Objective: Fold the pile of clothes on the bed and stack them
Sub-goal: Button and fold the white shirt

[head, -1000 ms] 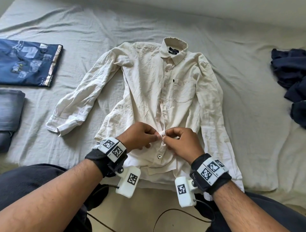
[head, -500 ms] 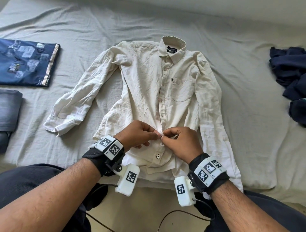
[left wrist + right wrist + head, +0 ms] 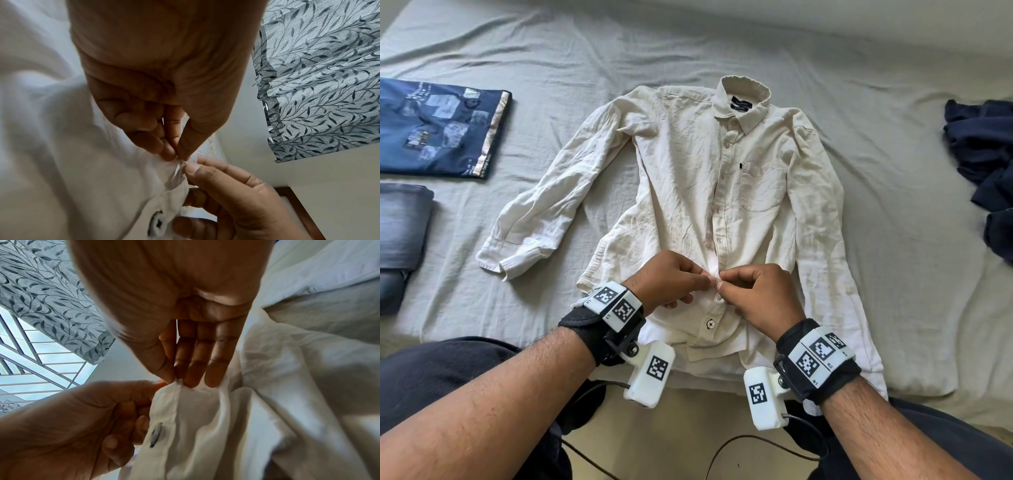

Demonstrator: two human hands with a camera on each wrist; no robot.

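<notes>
Both our hands pinch the button strip of the cream shirt (image 3: 681, 178), which lies face up mid-frame on the bed (image 3: 893, 85).

Our left hand (image 3: 667, 279) and right hand (image 3: 758, 294) meet fingertip to fingertip low on the shirt front, each grasping a fold of its cloth between thumb and forefinger, just above a dark-stitched button (image 3: 710, 323). A folded blue shirt (image 3: 438, 133) and folded jeans (image 3: 400, 222) sit at the left edge of the frame; a heap of dark clothes (image 3: 986, 161) lies at the right edge.
</notes>
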